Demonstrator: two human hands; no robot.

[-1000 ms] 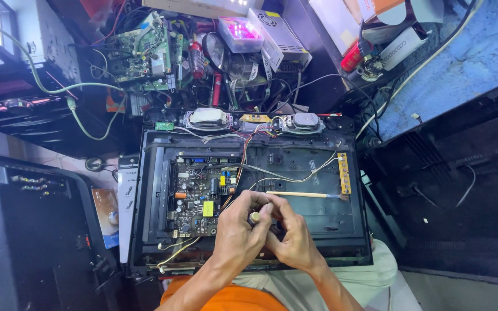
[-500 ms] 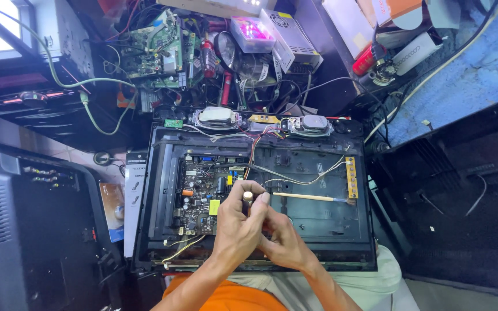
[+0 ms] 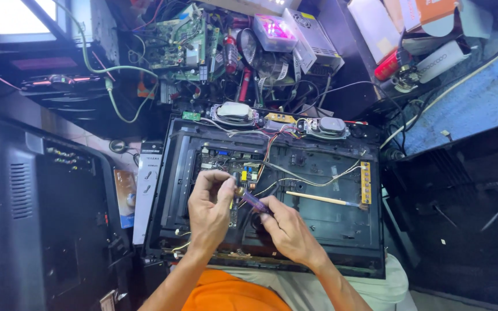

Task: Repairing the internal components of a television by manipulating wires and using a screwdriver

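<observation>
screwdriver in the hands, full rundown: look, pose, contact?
The screwdriver is small, with a translucent purple handle that looks plastic and an amber band toward its upper-left end. It lies tilted, running from upper left to lower right, above the circuit board inside the opened black TV back. The left hand pinches its upper-left end; the right hand grips the handle. Its tip is hidden.

screwdriver (image 3: 253,203) tip hidden behind left hand (image 3: 210,207), forearms cut off below
</observation>
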